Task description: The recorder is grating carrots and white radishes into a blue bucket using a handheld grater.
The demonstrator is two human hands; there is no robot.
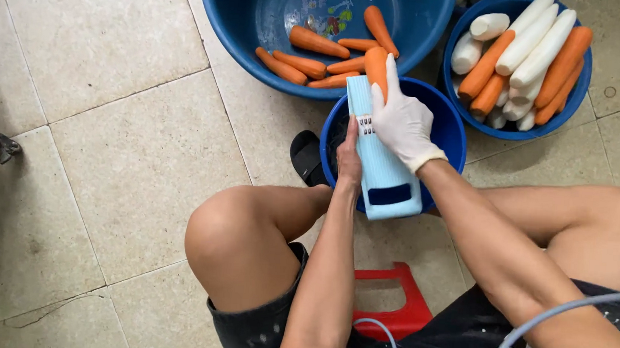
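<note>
large basin (226,15): dark blue, lying on the tiled floor, holding loose peeled carrots; top rim cut off
side bowl (582,88): blue, piled with carrots and white radishes
small bowl (450,122): blue, sitting between the knees, inside mostly hidden
slicer (382,168): pale blue flat board, leaning tilted over the small bowl, dark slot near its low end
right hand (401,118): white-gloved, pressing a carrot (376,66) onto the slicer top
left hand (349,158): bare, gripping the slicer's left edge
blade: hidden
</note>
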